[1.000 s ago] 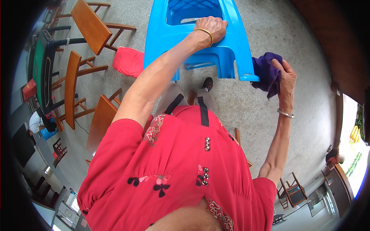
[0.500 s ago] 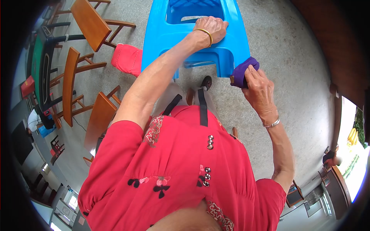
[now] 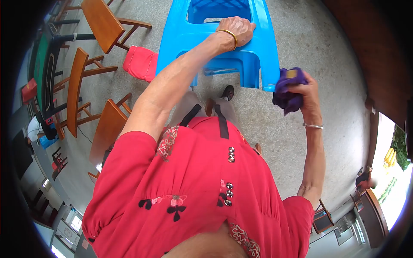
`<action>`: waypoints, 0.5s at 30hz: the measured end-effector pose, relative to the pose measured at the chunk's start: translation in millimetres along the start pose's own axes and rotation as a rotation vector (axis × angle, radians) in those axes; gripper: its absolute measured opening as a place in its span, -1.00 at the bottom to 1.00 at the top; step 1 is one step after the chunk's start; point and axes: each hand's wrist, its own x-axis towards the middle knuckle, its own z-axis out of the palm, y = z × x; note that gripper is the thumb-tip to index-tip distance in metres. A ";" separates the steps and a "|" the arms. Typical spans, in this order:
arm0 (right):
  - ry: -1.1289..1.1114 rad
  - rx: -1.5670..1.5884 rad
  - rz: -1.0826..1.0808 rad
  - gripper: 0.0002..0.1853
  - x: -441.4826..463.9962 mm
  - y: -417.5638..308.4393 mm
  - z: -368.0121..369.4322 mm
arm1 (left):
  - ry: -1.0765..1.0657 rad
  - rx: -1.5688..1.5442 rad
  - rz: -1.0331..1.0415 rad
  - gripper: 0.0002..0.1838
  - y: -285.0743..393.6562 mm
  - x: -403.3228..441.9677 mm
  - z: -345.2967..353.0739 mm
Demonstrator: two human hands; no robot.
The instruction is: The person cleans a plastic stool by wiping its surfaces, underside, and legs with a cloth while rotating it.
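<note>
A blue plastic stool [image 3: 180, 41], seemingly tipped on its side, is in front of me with its leg ends toward me. My left hand [image 3: 236, 32], a gold bangle at its wrist, is closed on the bar below the stool's opening; its fingertips are hidden. In my right hand [image 3: 309, 96] is a bunched purple cloth [image 3: 291, 88] with a small yellowish patch on it. This cloth is right beside the end of the stool's right leg; I cannot tell whether they touch.
Several wooden chairs [image 3: 101, 26] stand at the left, near a green-topped table [image 3: 41, 69]. A red padded seat or cushion [image 3: 140, 63] is just left of the stool. Speckled grey floor [image 3: 309, 43] stretches to the right. Another person [image 3: 365, 180] is far off at the right by a doorway.
My right hand has moved slightly right and turned, lifting the purple cloth away from the stool's leg corner. My left hand stays on the stool.
</note>
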 end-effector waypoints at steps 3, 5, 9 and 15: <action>0.095 0.251 -0.006 -0.58 -12.3 13.8 -27.4 | 0.045 0.023 0.055 -0.52 -3.2 0.5 3.9; 0.101 0.208 -0.024 -0.64 -17.8 18.3 -29.9 | 0.011 -0.002 0.019 -0.53 0.5 3.2 3.8; 0.073 -0.126 0.020 -0.74 -17.9 6.9 -15.6 | -0.038 0.041 0.020 -0.66 6.3 4.8 0.3; 0.014 -0.857 -0.200 -0.70 -4.1 2.2 9.5 | -0.009 0.071 0.041 -0.66 1.8 -1.1 -3.5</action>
